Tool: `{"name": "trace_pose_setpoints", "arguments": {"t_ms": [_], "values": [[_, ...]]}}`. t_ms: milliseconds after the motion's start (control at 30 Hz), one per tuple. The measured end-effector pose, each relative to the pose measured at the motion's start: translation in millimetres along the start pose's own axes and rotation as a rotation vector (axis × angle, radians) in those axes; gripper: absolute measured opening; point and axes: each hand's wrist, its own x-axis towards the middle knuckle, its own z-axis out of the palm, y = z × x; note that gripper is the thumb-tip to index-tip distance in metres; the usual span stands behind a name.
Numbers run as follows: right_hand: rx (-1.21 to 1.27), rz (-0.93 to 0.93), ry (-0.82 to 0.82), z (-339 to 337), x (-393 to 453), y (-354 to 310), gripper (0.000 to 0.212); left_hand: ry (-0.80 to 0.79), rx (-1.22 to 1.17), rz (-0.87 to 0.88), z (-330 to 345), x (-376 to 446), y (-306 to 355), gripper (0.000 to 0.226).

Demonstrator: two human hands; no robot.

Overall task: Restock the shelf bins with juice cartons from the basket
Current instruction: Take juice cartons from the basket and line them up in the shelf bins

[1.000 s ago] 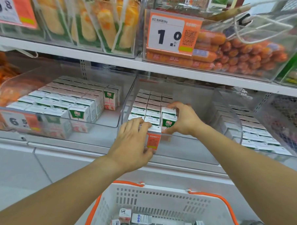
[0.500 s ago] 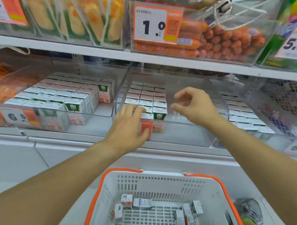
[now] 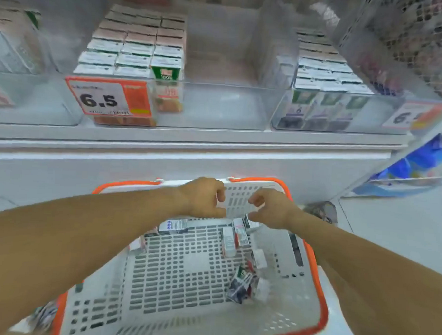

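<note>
The white shelf [image 3: 190,138] carries clear bins [image 3: 217,111] side by side, holding rows of upright juice cartons [image 3: 134,49]. Below, the basket [image 3: 318,285] sits on the pale floor [image 3: 394,225].

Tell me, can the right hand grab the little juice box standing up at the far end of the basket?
Probably yes. The right hand hovers inside the basket, just above that upright carton, holding nothing. Nothing lies over the carton, though another carton leans beside it.
</note>
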Motion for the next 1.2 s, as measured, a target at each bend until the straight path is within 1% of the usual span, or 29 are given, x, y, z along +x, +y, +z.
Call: {"name": "trace_pose_setpoints", "arguments": {"t_ms": [100,200,300,333,400,467,533,567,633,667,700,733,800,933,1000,1067,1100,1200], "values": [[-0.079,0.031,-0.024,32,27,24,0.048,-0.052,-0.151,-0.159,64,37,-19,0.047],[-0.184,0.049,-0.052,67,46,43,0.061,-0.084,-0.37,-0.329,126,58,-37,0.063],[-0.289,0.052,-0.009,88,57,55,0.074,-0.056,-0.525,-0.389,166,78,-44,0.075],[-0.306,0.04,0.013,91,60,58,0.073,-0.051,-0.557,-0.385,176,85,-44,0.08],[-0.366,0.019,0.014,92,64,60,0.06,-0.044,-0.603,-0.381,191,94,-41,0.088],[-0.525,0.028,-0.006,92,69,61,0.054,-0.014,-0.621,-0.395,203,99,-37,0.089],[-0.644,0.065,-0.014,93,72,60,0.058,0.054,-0.581,-0.436,215,99,-36,0.084],[-0.704,0.058,-0.027,96,73,59,0.059,0.099,-0.578,-0.465,220,98,-36,0.08],[-0.767,0.001,-0.062,107,75,59,0.057,0.201,-0.654,-0.509,224,93,-35,0.071],[-0.743,-0.008,-0.07,111,75,58,0.054,0.235,-0.716,-0.524,224,91,-36,0.066],[-0.679,0.024,-0.071,110,74,55,0.051,0.255,-0.779,-0.537,223,89,-38,0.06],[-0.606,0.044,-0.072,106,72,53,0.047,0.249,-0.841,-0.558,222,87,-41,0.056],[-0.479,0.06,-0.055,94,66,48,0.043,0.212,-0.966,-0.601,216,78,-52,0.055],[-0.32,0.073,-0.046,49,44,39,0.04,0.093,-1.202,-0.589,179,50,-65,0.058],[-0.213,0.091,-0.09,19,29,31,0.036,-0.017,-1.292,-0.546,148,33,-63,0.049],[-0.058,0.108,-0.133,-11,8,18,0.034,-0.131,-1.349,-0.453,116,16,-59,0.031],[0.026,0.107,-0.151,-24,-4,10,0.033,-0.165,-1.371,-0.394,101,8,-55,0.026],[0.25,0.056,-0.177,-59,-40,-15,0.033,-0.173,-1.439,-0.274,56,-15,-40,0.045]]}}
